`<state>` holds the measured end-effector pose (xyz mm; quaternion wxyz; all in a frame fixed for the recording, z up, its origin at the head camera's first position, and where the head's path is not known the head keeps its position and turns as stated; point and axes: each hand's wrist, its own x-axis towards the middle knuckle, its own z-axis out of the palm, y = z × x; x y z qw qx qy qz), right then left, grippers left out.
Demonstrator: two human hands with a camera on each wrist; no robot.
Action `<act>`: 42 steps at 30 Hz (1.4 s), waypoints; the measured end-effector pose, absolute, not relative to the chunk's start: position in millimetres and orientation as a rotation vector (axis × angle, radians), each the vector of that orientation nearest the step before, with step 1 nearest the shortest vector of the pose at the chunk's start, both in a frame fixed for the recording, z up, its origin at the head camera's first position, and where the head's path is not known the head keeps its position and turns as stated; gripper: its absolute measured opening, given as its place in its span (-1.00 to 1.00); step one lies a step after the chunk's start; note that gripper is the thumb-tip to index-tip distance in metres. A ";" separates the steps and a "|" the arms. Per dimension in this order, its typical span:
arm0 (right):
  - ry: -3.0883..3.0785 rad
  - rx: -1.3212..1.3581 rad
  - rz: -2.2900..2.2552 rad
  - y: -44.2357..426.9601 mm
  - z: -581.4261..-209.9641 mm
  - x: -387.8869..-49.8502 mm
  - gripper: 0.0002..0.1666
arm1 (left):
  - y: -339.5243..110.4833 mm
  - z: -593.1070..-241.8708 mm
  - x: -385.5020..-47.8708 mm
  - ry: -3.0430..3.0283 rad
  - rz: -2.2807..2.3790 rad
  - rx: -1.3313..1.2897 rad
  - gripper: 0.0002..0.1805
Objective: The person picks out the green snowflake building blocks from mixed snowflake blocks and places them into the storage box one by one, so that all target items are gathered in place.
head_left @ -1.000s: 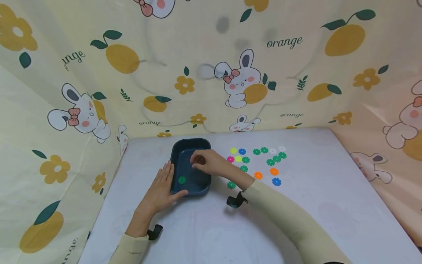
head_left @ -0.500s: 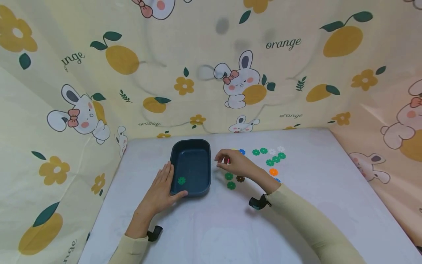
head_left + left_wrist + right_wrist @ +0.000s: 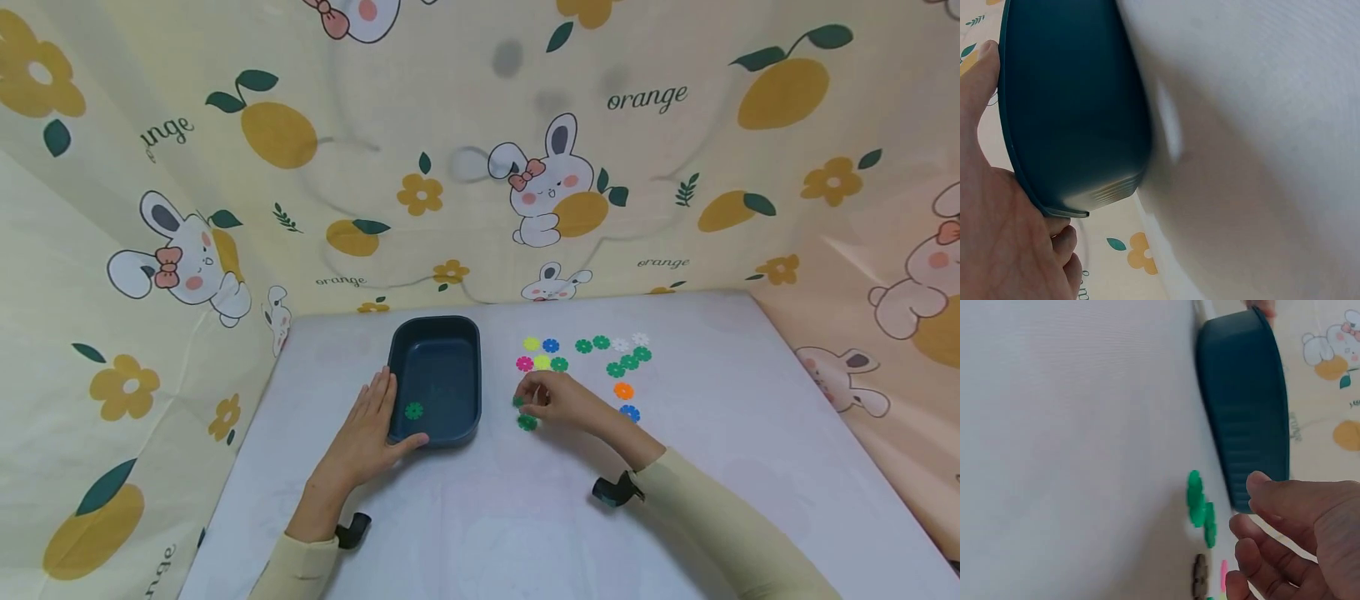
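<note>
The left hand (image 3: 366, 437) lay straight-fingered along the dark-blue tray (image 3: 438, 367); right of that, the right hand (image 3: 561, 402) hovered, loosely bent and empty, near green flower-shaped discs (image 3: 527, 423) so thin a pinch might slip.

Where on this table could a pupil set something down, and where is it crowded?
Bare table lies right of the flower-shaped pieces and between left sleeve and right sleeve, nearer than the tray. A narrower strip runs between tray and pieces. Crowding is around the right hand, with pieces beyond and beside it.
</note>
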<state>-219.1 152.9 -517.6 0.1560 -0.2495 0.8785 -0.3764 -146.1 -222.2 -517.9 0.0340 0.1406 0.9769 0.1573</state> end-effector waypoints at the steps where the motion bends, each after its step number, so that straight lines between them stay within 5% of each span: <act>1: 2.511 -0.706 -1.080 153.8 -519.5 -217.8 -0.77 | -222.3 -517.9 -146.3 3.005 0.483 0.433 0.36; 42: 2.607 -0.625 -0.981 152.0 -533.4 -200.3 -0.67 | -220.9 -517.2 -145.4 3.015 0.489 0.428 0.33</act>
